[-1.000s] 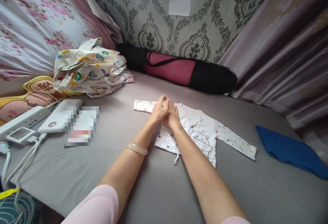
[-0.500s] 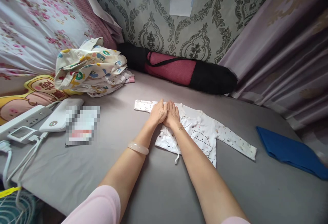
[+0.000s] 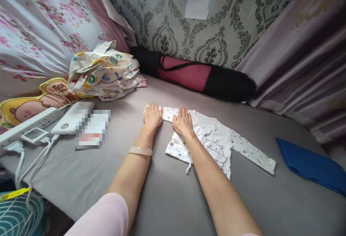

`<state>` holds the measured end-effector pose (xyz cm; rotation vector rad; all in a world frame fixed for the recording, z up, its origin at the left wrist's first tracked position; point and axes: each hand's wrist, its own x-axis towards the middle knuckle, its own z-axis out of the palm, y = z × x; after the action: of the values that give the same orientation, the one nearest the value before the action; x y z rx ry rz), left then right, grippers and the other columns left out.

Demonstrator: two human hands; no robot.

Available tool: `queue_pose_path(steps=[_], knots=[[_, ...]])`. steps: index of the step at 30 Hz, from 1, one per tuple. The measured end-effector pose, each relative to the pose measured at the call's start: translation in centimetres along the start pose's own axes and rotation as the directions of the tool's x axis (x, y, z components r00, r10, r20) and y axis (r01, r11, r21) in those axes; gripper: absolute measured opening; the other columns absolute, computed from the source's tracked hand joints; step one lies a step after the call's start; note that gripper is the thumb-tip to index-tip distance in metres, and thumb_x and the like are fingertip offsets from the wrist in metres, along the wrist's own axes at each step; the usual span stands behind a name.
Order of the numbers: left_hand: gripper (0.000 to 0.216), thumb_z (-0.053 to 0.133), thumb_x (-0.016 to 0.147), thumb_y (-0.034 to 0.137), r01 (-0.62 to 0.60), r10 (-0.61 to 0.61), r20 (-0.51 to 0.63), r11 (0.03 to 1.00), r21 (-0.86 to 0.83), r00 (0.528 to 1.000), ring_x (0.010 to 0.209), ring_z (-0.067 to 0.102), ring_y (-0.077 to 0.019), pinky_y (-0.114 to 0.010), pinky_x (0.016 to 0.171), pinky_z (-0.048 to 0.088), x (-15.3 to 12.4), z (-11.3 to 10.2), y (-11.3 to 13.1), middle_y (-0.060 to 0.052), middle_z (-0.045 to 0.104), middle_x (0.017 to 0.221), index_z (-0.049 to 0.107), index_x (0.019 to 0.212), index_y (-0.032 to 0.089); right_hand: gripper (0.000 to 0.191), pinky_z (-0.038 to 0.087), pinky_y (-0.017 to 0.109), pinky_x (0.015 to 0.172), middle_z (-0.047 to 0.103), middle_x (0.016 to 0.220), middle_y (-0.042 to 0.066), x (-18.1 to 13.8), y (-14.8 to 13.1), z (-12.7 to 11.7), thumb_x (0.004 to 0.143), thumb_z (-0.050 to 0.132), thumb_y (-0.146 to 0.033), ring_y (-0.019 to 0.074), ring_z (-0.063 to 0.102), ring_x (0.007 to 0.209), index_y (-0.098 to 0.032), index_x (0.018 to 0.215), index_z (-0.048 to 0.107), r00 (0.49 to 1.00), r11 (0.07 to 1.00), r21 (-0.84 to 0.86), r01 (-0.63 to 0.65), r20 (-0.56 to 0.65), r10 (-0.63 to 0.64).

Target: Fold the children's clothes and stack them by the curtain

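- The left hand (image 3: 153,115) lies palm down, fingers extended and gripping nothing, over the cuff end of a printed sleeve (image 3: 168,113).
- The right hand (image 3: 183,120), well apart from it, is likewise flat and uncurled, at that sleeve's upper end.
- The white baby shirt (image 3: 216,135) is spread on the gray sheet (image 3: 167,200), its other sleeve slanting out to the right, a tie (image 3: 187,165) hanging below its hem.
- Farther right lies a folded blue cloth (image 3: 310,165).
- Beyond, left: crumpled patterned clothes (image 3: 105,74); behind, a black-and-pink bag (image 3: 186,74) along the wall.
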<state>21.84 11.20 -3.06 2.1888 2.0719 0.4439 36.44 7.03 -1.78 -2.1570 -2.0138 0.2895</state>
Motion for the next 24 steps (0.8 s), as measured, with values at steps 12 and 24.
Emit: queue_pose_path(steps=[12, 24], knots=[[0.050, 0.033, 0.095, 0.033, -0.035, 0.035, -0.009, 0.998, 0.055, 0.999, 0.133, 0.044, -0.0366, -0.053, 0.112, 0.029, 0.5, -0.2, -0.4, -0.028, 0.052, 0.137, 0.054, 0.127, 0.001, 0.067, 0.000, 0.041, 0.121, 0.011, 0.163, 0.016, 0.5, 0.1, -0.5, 0.099, 0.024, -0.041, 0.0258, 0.003, 0.150, -0.002, 0.153, 0.021, 0.996, 0.991, 0.135, -0.005, 0.088, -0.007], [0.049, 0.047, 0.089, 0.030, -0.284, 0.271, -0.089, 0.938, -0.200, 0.958, 0.136, 0.042, -0.0331, -0.053, 0.115, 0.026, -0.4, -1.2, 5.2, -0.019, 0.052, 0.141, 0.047, 0.134, 0.013, 0.065, 0.011, 0.026, 0.120, 0.017, 0.163, 0.006, -5.1, 6.5, -6.9, 0.101, 0.018, -0.045, 0.0122, 0.012, 0.149, -0.009, 0.154, 0.024, 0.998, 0.863, 0.502, -0.061, 0.037, 0.049]])
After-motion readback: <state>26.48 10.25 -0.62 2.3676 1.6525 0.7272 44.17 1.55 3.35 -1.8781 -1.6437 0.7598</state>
